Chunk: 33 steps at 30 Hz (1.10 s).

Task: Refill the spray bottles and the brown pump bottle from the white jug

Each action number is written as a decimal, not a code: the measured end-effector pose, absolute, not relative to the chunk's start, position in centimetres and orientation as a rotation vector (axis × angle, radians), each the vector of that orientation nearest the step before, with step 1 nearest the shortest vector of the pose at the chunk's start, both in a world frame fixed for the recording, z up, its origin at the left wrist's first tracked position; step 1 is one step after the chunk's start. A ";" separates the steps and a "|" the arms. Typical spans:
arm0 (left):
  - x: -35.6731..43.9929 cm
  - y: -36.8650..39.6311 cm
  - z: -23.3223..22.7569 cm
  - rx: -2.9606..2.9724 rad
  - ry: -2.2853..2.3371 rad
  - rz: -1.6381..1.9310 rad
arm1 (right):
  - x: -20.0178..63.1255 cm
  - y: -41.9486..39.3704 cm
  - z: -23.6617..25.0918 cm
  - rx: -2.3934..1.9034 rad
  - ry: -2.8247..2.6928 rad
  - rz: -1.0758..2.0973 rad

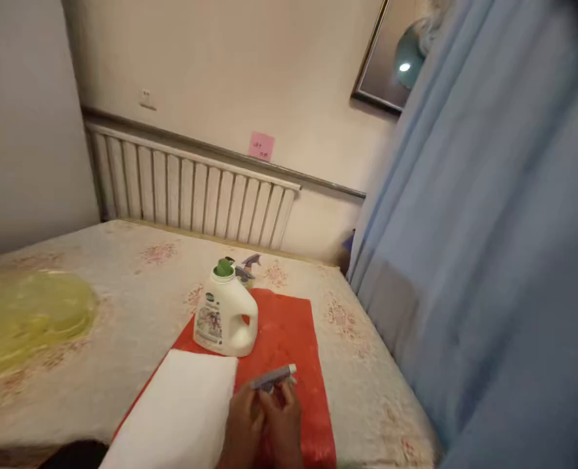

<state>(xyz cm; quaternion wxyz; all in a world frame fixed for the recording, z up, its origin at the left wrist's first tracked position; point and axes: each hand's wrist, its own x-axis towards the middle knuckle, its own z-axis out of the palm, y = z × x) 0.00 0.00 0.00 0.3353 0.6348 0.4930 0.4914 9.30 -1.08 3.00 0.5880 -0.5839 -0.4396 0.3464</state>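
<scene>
My left hand and my right hand meet at the bottom centre over a red mat. Together they pinch a small grey, flat object with a white tip; what it is stays unclear in the blur. Just beyond stands a white detergent jug with a green cap and a side handle, upright on the mat. A folded white cloth lies on the mat's left part, beside my left hand. Behind the jug sits a small purple spray head, partly hidden.
The mat rests on a table with a cream floral cover. A yellow-green blurred patch lies at the left. A white radiator lines the back wall, with a pink note above. A blue curtain fills the right side.
</scene>
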 end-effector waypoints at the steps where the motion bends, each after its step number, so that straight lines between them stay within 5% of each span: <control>1: 0.1 0.1 0.1 1.656 1.288 1.286 | 9.2 -1.0 2.9 -1.370 -1.014 0.792; 15: -1.4 -0.2 2.3 1.752 1.125 1.205 | 10.2 -1.8 5.6 -1.357 -1.217 0.733; 33: -2.6 0.1 0.4 1.830 1.164 1.052 | 9.8 -2.0 2.7 -1.510 -1.185 0.625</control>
